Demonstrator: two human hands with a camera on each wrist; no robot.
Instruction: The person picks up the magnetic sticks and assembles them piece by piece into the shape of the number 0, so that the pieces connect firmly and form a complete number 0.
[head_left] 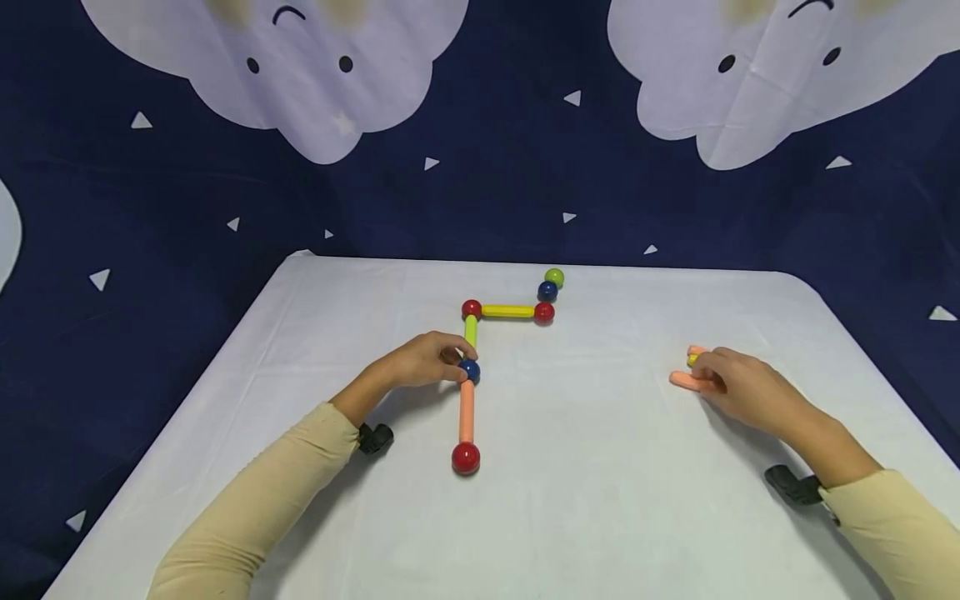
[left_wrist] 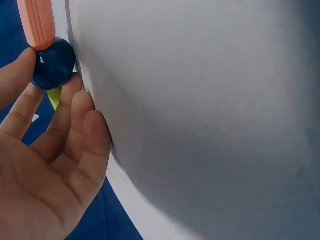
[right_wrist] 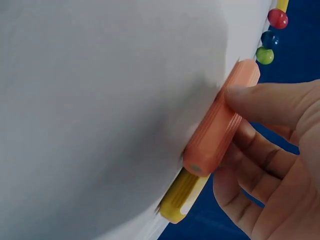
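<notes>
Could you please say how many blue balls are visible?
2: a glossy blue ball pinched by the left hand; another blue ball between a red ball and a green ball.

Staged tabletop setup, kind of room unclear. Navy fabric backdrop point(head_left: 487, 200) with printed clouds point(head_left: 315, 100) and small triangles point(head_left: 99, 279), directly behind a white-covered desk point(head_left: 600, 500).

Glossy dark-blue plastic ball point(head_left: 472, 371) in line between ridged peach plastic rod point(head_left: 467, 412) and lime-green rod point(head_left: 471, 330); glossy red ball point(head_left: 466, 458) caps peach rod's near end; well apart at right, second ridged peach rod point(head_left: 683, 381), partly hidden; yellow rod point(head_left: 692, 361) just beyond, third peach rod point(head_left: 696, 350) past that.
</notes>
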